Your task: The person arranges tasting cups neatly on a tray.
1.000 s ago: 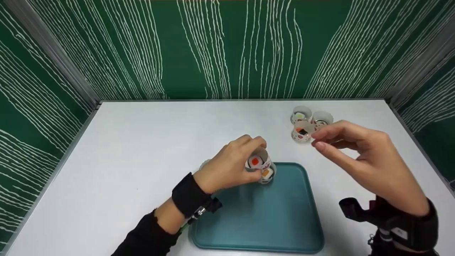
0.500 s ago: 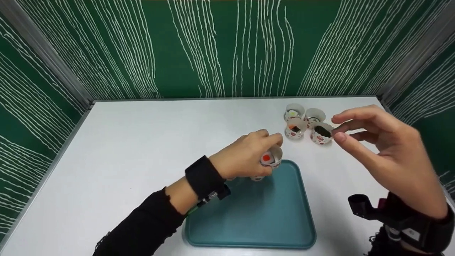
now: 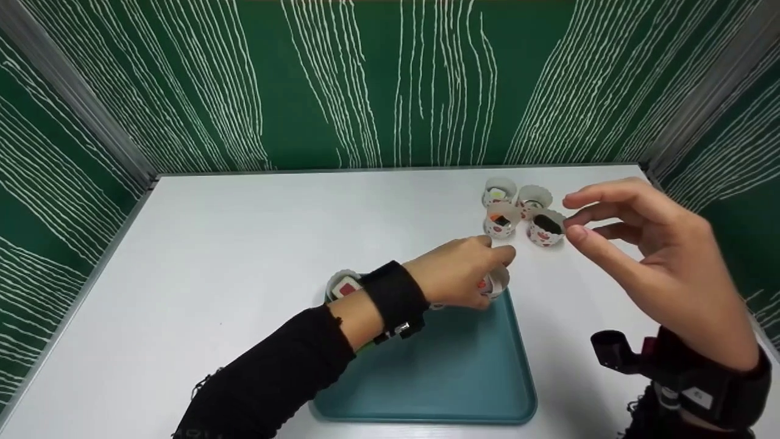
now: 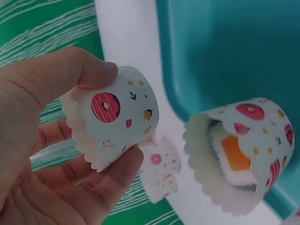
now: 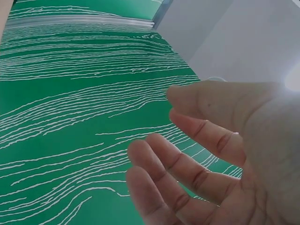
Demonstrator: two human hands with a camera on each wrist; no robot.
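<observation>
My left hand (image 3: pixel 457 271) pinches a white paper baking cup (image 4: pixel 124 110) with a donut print between thumb and fingers. In the head view the cup is over the tray's far right corner, and a bit of red shows inside it. A second baking cup (image 4: pixel 276 140), holding a toy-like sushi roll (image 4: pixel 236 154) with an orange centre, sits at the far edge of the teal tray (image 3: pixel 426 384). At the tray's far left corner another cup (image 3: pixel 332 282) holds a piece with a red square. My right hand (image 3: pixel 664 262) hovers at the right, fingers loosely bent around nothing.
Several printed baking cups (image 3: pixel 499 228) with sushi pieces stand grouped on the white table (image 3: pixel 244 244) at the back right, close to my right fingertips in the head view. Green walls (image 3: pixel 304 91) with white lines enclose the table's back and sides.
My left hand has moved right with its cup, from the middle of the tray's far edge to its far right corner. The right hand has drifted slightly right, staying raised.
</observation>
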